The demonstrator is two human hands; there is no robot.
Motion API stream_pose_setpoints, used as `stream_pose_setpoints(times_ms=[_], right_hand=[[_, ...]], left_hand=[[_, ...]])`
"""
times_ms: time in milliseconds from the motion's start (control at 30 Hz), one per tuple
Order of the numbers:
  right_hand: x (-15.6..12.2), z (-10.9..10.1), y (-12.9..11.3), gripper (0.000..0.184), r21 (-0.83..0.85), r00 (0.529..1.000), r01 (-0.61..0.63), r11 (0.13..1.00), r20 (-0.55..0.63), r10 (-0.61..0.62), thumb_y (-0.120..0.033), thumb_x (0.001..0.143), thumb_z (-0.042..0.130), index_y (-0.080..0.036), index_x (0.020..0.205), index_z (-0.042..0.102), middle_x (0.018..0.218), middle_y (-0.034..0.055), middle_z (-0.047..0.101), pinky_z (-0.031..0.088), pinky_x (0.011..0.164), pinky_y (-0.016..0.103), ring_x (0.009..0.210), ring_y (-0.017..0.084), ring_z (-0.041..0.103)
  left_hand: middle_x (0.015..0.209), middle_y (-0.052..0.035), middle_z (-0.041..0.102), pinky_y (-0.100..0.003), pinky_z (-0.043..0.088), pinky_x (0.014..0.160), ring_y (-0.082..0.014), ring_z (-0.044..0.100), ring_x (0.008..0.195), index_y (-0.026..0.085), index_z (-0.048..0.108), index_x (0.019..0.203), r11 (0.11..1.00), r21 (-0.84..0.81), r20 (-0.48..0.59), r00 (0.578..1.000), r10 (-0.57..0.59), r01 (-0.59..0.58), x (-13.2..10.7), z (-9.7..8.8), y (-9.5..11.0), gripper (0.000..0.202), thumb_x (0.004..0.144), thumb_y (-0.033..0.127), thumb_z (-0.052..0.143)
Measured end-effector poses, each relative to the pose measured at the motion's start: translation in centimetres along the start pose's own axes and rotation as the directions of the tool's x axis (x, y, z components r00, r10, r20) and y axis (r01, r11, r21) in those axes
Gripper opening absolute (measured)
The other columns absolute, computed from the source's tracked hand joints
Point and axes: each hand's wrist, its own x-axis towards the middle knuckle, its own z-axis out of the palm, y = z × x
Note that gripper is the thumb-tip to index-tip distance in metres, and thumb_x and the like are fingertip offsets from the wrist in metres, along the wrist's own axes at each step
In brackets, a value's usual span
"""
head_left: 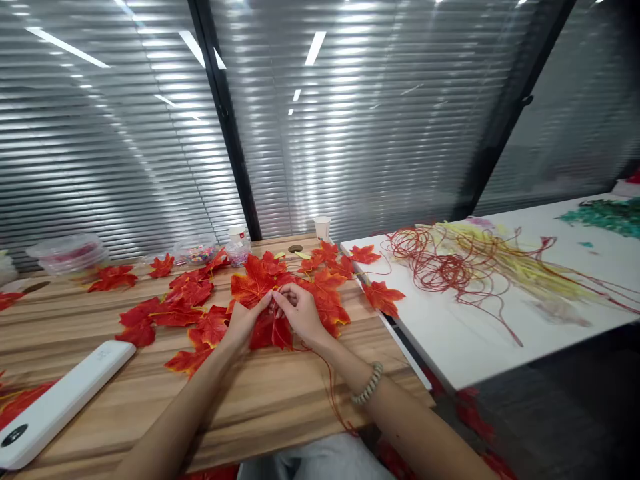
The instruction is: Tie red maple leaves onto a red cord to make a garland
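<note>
Right, hands: the left hand and the right hand meet fingertip to fingertip at the middle of the wooden table, both pinched onto the same red maple leaf.
Left hand: fingers close on the leaf's upper edge from the left, thumb tucked underneath, so the leaf is braced rather than lying loose.
Right hand: it pinches from the other side, knuckles up, a bead bracelet on the wrist; a fine two-finger grip like that suits small work at the leaf's stem end, I'd judge.
Leaf: it sits just under the fingertips, partly lifted off the wood, touching the leaves behind it.
Red string: a thin strand runs from under the right hand down past the table edge towards the lap; whether it passes through the leaf I cannot tell.
Leaf pile: more red leaves fan out around and behind the hands, overlapping, within easy reach on both sides.
White table: it butts up just beside the wooden one, carrying a tangle of red and yellow cord, well apart from the hands.
White device: a long flat bar lies near the left forearm, off the leaves.
Far edge: a paper cup and clear tubs of beads stand along the back by the window blinds, clear of the working spot.
</note>
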Motion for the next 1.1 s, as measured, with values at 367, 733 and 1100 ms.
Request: stream_pose_setpoints(times_ms=[367, 733, 1100], right_hand=[[-0.04, 0.06, 0.08, 0.025, 0.025, 1.000, -0.005, 1.000, 0.004, 0.005, -0.041, 0.074, 0.057, -0.017, 0.069, 0.050, 0.057, -0.0015, 0.053, 0.043, 0.046, 0.023, 0.045, 0.010, 0.051], [-0.12, 0.13, -0.03, 0.023, 0.054, 1.000, -0.022, 0.998, -0.001, 0.022, -0.037, 0.073, 0.058, -0.016, 0.067, 0.051, 0.055, -0.0023, 0.053, 0.043, 0.046, 0.021, 0.045, 0.009, 0.050], [-0.31, 0.60, -0.33, 0.021, 0.164, 0.995, -0.095, 0.982, 0.006, 0.095, -0.034, 0.071, 0.059, -0.016, 0.066, 0.052, 0.058, -0.0015, 0.058, 0.043, 0.045, 0.020, 0.047, 0.008, 0.052]], left_hand=[[0.084, -0.0073, 0.065, -0.029, 0.048, 0.074, -0.0169, 0.061, 0.076, 0.012, 0.058, 0.091, 0.999, 0.029, -0.025, 0.999, 0.028, -0.027, 0.14, -0.19, -0.52, 0.034, 0.064, 0.028, 0.072], [0.081, -0.0070, 0.064, -0.031, 0.048, 0.072, -0.0173, 0.061, 0.073, 0.010, 0.059, 0.085, 0.998, -0.024, -0.112, 0.992, 0.056, -0.059, 0.19, 0.22, -0.60, 0.035, 0.057, 0.024, 0.075], [0.054, 0.0016, 0.049, -0.018, 0.041, 0.052, -0.0082, 0.046, 0.053, 0.012, 0.051, 0.055, 0.998, -0.063, -0.028, 1.000, 0.000, -0.001, 0.09, 0.28, 0.02, 0.024, 0.058, 0.023, 0.072]])
